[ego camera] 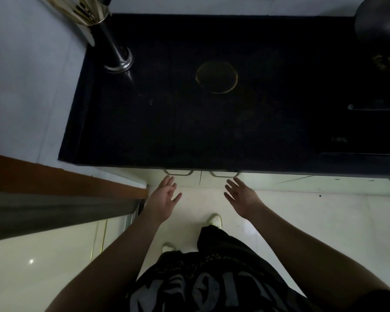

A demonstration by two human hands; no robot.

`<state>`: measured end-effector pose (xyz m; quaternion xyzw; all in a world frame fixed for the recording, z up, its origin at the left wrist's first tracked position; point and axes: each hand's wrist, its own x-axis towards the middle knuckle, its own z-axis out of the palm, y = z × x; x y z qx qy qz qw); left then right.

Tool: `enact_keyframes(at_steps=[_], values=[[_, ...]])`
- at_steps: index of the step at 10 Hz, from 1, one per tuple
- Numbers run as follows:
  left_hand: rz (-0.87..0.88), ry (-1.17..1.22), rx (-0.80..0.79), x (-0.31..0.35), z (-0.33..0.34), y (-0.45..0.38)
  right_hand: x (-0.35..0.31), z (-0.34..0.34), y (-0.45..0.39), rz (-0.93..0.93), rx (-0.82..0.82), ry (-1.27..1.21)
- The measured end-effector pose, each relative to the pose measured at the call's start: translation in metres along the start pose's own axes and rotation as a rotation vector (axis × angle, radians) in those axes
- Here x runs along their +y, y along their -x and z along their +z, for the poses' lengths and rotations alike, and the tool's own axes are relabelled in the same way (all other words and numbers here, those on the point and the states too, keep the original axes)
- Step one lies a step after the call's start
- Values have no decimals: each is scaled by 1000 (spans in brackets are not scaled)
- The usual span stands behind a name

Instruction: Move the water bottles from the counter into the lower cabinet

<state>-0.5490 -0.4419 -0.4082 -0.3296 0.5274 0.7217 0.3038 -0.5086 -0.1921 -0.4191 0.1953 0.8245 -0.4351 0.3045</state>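
I look straight down at a black counter (189, 122) with the lower cabinet's pale doors below its front edge. Two metal door handles show there, a left handle (178, 172) and a right handle (224, 174). My left hand (164, 197) is open, fingers spread, just below the left handle. My right hand (241, 195) is open too, just below the right handle. Neither hand touches a handle or holds anything. No water bottle is in view. The cabinet doors look shut.
A steel holder (108, 39) with gold-coloured utensils stands at the counter's back left. A faint round ring mark (216, 77) lies mid-counter. A dark round pot (381, 21) and a stove edge (374, 106) sit at the right. A brown door frame (61, 183) is at my left.
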Motion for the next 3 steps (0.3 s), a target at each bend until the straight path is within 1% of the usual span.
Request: enact_keyframes(at_steps=[1, 2, 3], values=[[-83, -84, -4, 1, -15, 6, 5, -1, 7, 47, 39, -77], [-118, -349, 44, 3, -23, 20, -2, 3, 21, 148, -12, -198], [-19, -641, 106, 0, -37, 40, -10, 14, 43, 111, -37, -133]])
